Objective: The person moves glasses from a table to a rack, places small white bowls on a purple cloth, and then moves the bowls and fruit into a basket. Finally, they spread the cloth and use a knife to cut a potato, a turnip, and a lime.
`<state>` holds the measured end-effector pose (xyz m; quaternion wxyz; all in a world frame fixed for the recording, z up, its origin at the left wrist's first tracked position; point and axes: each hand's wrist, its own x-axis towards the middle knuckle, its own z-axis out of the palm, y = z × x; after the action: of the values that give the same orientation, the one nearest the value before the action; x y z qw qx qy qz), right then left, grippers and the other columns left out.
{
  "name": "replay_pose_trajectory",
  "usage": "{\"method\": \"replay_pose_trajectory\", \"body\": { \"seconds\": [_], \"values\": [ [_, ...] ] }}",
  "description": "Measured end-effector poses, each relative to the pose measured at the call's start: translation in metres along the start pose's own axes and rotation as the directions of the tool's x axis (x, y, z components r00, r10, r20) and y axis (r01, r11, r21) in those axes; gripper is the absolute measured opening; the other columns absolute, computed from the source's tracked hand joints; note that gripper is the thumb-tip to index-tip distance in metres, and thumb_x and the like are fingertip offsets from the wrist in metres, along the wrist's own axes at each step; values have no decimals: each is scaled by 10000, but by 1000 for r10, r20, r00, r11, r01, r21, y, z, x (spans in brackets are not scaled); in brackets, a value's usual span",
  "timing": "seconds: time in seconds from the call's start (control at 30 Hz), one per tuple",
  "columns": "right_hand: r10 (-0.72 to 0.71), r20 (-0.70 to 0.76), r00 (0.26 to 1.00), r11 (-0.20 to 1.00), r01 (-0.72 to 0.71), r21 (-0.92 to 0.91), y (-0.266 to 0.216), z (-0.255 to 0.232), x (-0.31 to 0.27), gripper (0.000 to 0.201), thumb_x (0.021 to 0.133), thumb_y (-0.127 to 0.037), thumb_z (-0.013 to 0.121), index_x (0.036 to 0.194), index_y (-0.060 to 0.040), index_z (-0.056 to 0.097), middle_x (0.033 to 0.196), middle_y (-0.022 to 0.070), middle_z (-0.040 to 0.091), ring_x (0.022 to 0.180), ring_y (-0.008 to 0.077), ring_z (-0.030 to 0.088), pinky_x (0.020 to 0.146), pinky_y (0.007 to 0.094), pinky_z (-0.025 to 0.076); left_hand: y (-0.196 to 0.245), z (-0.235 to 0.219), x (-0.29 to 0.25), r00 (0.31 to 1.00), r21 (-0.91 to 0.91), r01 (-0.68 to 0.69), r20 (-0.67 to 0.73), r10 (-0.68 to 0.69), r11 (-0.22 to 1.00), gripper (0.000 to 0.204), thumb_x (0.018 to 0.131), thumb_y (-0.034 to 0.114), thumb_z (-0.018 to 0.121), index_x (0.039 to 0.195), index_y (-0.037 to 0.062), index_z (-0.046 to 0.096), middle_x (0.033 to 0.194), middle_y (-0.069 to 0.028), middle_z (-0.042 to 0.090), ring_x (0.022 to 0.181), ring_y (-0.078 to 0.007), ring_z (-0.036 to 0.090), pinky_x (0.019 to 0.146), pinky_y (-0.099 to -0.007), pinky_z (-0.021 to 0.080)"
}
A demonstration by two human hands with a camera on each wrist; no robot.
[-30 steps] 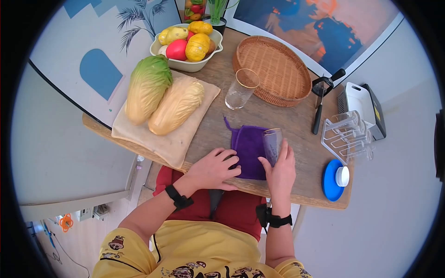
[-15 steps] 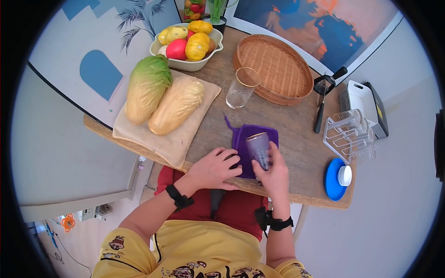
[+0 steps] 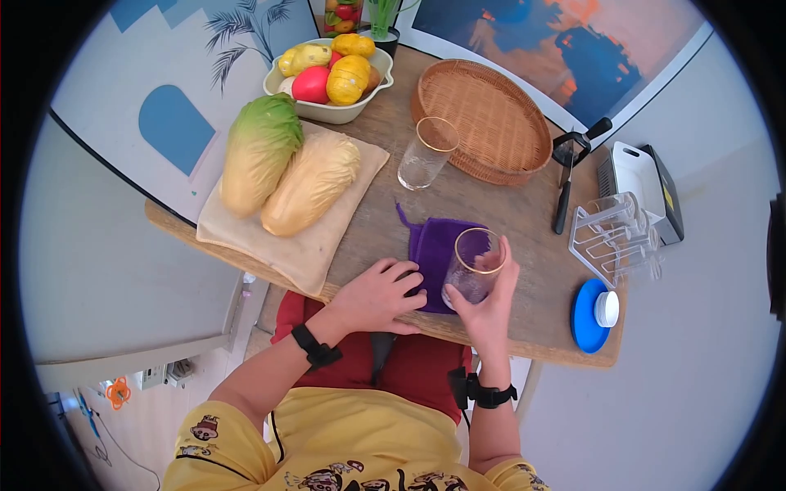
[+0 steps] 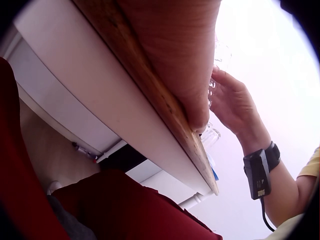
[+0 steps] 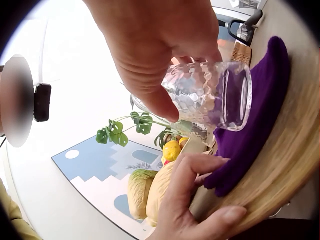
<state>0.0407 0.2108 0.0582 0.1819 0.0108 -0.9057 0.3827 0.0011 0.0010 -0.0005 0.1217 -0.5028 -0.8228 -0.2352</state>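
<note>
My right hand [image 3: 491, 309] grips a clear, textured drinking glass [image 3: 468, 282] with a gold rim, thumb on the near side and fingers round the far side. The glass is over the folded purple cloth [image 3: 431, 254], its mouth tilted up towards the head camera; in the right wrist view its thick base [image 5: 235, 97] overlaps the cloth [image 5: 267, 95]. My left hand [image 3: 375, 296] lies at the cloth's left edge, fingertips touching it and thumb near the table's front edge. Farther back stands a second gold-rimmed glass [image 3: 421, 168].
Two Chinese cabbages [image 3: 309, 186] lie on a beige cloth [image 3: 282, 262] at left, a bowl of produce [image 3: 327, 113] behind. A wicker tray [image 3: 483, 114] is at the back. On the right are a knife [image 3: 562, 209], glass rack [image 3: 591, 250], white box [image 3: 637, 172] and blue plate [image 3: 583, 331].
My right hand has brought the glass left over the purple cloth and turned it so its mouth faces up towards the head camera. My left hand has stayed at the cloth's edge.
</note>
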Motion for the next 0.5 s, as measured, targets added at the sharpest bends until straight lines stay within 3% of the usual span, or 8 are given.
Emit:
{"method": "replay_pose_trajectory", "body": {
  "seconds": [0.07,0.23,0.3,0.5],
  "values": [
    [-1,8,1000,979,0,203,7,11,-2,958,678,-20,858,1497,-28,360,1276,161,449,1184,306,533,1027,417,448,-1,-1,-1,1000,-9,-6,6,6,1000,551,776,556,751,1081,117,619,1171,-99,579,1231,-315,532,1013,-460,458],
    [51,-17,999,962,-44,269,21,15,-6,940,696,-19,863,1483,-24,350,1324,143,440,1226,281,528,1070,418,433,0,-1,-1,1000,-9,-1,1,1,1000,555,778,559,750,1083,113,622,1175,-99,575,1232,-314,531,1011,-460,459],
    [116,-6,993,874,-99,475,25,14,-7,950,715,-11,859,1497,-25,320,1383,151,456,1280,275,515,1106,419,415,0,-1,0,1000,-7,4,0,-4,1000,555,780,560,750,1081,112,622,1175,-99,574,1231,-314,532,1010,-460,460],
    [125,-90,988,908,-78,411,38,5,-18,955,732,3,849,1507,-27,292,1428,197,477,1330,297,500,1151,431,392,-1,-1,-1,1000,-4,-2,12,2,1000,556,780,557,752,1086,109,632,1174,-103,576,1231,-313,532,1006,-457,461]
  ]
}}
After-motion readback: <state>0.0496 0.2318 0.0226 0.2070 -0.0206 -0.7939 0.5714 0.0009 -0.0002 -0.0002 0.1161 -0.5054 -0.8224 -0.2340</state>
